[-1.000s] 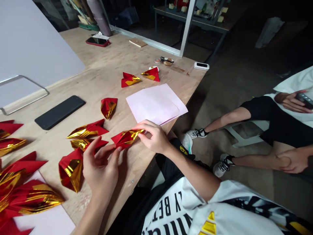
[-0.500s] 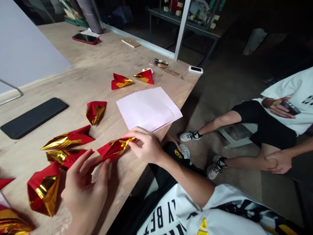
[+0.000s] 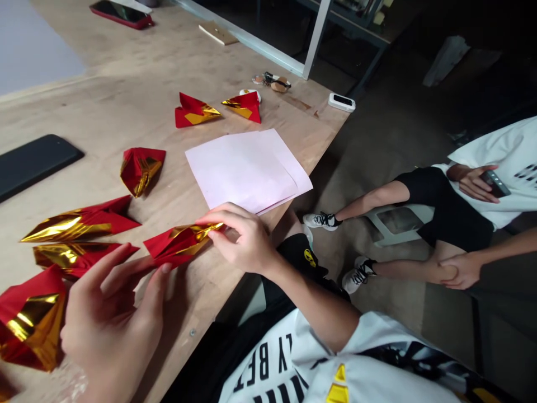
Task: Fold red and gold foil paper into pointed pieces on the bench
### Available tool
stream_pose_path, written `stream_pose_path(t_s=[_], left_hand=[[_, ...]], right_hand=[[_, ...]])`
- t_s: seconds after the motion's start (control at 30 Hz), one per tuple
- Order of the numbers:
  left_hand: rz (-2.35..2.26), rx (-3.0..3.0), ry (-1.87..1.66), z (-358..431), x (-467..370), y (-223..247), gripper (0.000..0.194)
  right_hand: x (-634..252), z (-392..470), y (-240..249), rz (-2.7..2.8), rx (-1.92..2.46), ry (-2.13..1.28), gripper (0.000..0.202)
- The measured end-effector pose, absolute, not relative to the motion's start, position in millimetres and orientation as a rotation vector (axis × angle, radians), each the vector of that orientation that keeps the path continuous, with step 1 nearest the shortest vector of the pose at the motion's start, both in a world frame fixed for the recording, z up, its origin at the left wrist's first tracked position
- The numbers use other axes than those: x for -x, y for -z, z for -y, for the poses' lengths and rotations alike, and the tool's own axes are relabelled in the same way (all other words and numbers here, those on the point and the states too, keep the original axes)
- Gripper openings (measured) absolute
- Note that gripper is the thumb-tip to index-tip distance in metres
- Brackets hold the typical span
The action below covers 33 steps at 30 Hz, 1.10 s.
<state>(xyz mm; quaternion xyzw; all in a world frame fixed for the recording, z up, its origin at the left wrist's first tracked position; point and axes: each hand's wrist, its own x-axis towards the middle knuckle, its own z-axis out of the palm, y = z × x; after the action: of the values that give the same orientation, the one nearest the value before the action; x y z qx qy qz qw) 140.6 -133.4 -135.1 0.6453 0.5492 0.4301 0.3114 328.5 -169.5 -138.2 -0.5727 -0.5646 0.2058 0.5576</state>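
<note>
A red and gold folded paper piece (image 3: 178,242) is held just above the wooden table between my two hands. My left hand (image 3: 115,313) has its thumb and fingers closed on the red end at the left. The gold pointed end at the right is pinched by my right hand (image 3: 241,235). Several similar folded pieces lie to the left, among them a long one (image 3: 84,219) and a large one (image 3: 36,319) beside my left hand. Farther back are a folded piece (image 3: 142,168) and two more, a left one (image 3: 195,111) and a right one (image 3: 247,106).
Pale pink sheets (image 3: 249,168) lie near the edge of the table (image 3: 168,67). Around them are a black phone (image 3: 36,162), a red-cased phone (image 3: 121,14), keys (image 3: 272,81) and a white device (image 3: 342,102). A seated person (image 3: 453,207) holds a phone at the right.
The view has shifted, so the table things appear farther left and mostly higher. Both hands still hold the same folded piece, whose shape looks much the same.
</note>
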Motion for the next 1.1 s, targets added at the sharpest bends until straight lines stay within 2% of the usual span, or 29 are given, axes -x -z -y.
stream_pose_path(t_s=[0.3,0.6,1.1], left_hand=[[-1.307,-1.772,-1.199,130,-137,138,0.061],[-1.224,-1.850,-1.194,131,-129,147,0.061],[-1.179,-1.865,-1.115,132,-123,152,0.056]], right_hand=[[-329,161,142,1.294,1.239,-0.542,0.025],[-328,167,145,1.307,1.257,-0.470,0.023],[-330,165,148,1.288,1.263,-0.539,0.023]])
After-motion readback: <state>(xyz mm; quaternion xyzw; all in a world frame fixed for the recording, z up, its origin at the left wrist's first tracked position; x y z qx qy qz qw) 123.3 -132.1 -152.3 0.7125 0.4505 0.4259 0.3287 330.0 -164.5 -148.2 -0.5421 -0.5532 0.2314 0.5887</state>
